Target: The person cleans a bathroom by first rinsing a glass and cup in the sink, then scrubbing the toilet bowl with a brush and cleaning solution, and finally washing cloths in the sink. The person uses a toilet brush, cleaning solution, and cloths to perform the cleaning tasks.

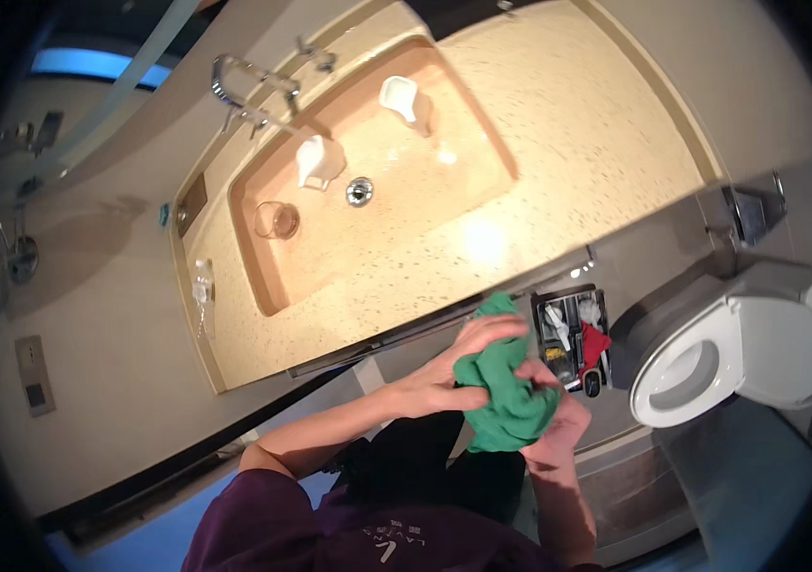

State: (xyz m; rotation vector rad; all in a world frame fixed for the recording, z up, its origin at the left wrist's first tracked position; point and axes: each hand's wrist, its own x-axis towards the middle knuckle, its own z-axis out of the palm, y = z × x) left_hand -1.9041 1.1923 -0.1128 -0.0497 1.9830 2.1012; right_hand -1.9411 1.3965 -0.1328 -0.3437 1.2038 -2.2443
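A bunched green cloth is held between my two hands, in front of my body and just off the counter's front edge. My left hand grips its left side, with the fingers over the top and the thumb pointing right. On the other side, my right hand holds the cloth, which partly hides its fingers. Beyond the counter edge lies the sink basin, holding a white pitcher-like vessel under the running faucet, another white vessel and a clear glass.
A speckled stone counter surrounds the basin; a small clear bottle lies at its left end. Below right is a black caddy with a red cloth and cleaning items. A toilet with raised lid stands farther right.
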